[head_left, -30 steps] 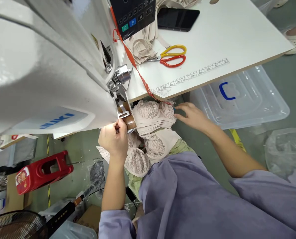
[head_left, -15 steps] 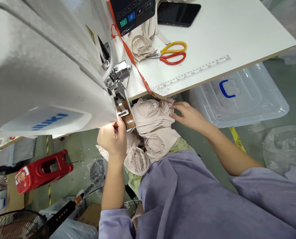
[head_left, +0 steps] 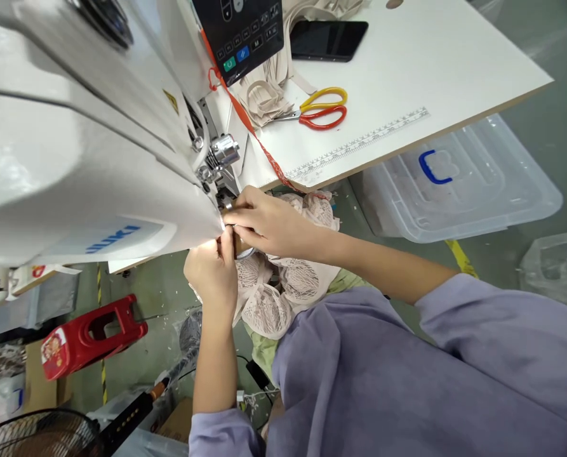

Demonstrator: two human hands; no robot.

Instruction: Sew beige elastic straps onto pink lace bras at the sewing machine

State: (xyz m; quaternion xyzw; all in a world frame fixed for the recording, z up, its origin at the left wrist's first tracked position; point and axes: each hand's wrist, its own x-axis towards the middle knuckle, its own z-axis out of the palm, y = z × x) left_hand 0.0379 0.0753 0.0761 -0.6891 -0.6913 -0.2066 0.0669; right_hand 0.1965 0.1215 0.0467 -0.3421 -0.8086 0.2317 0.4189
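Observation:
At the needle end of the white sewing machine, my left hand is closed in a pinch, gripping a beige lace bra that hangs below it toward my lap. My right hand reaches in from the right, its thumb and fingertips drawn together right beside the left fingertips. Whatever lies between the right fingers is hidden. Under the right forearm, a stack of similar bras shows partly against the table edge. The presser foot is mostly covered by my hands.
On the white table lie scissors, a phone, beige fabric strips and a printed ruler. A control panel stands above. A lidded clear bin, red stool and fan surround me.
My right hand has left the bra stack and moved left to the needle area, meeting my left hand. The left hand stays pinched in nearly the same place. The view has shifted slightly.

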